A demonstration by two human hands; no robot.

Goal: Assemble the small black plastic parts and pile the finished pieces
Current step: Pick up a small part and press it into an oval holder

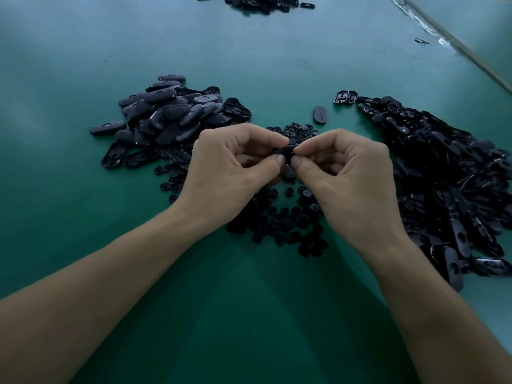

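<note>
Both hands meet over the middle of the green desk (pixel 83 203). The left hand (pixel 235 164) and the right hand (pixel 349 173) each pinch an end of one small black oval part (pixel 286 151) between thumb and fingertips. They hold it just above the scatter of little round clips (pixel 282 217) at six o'clock.

I'd say the job is about midway. The smooth-topped heap (pixel 166 115) at ten o'clock looks like the finished pieces, while the larger heap of open shells (pixel 443 167) at three o'clock seems yet to be done. One loose oval piece (pixel 320 115) lies at one o'clock, and a far heap (pixel 260 2) sits at twelve. No tray or bin shows; everything lies loose on the desk.
</note>
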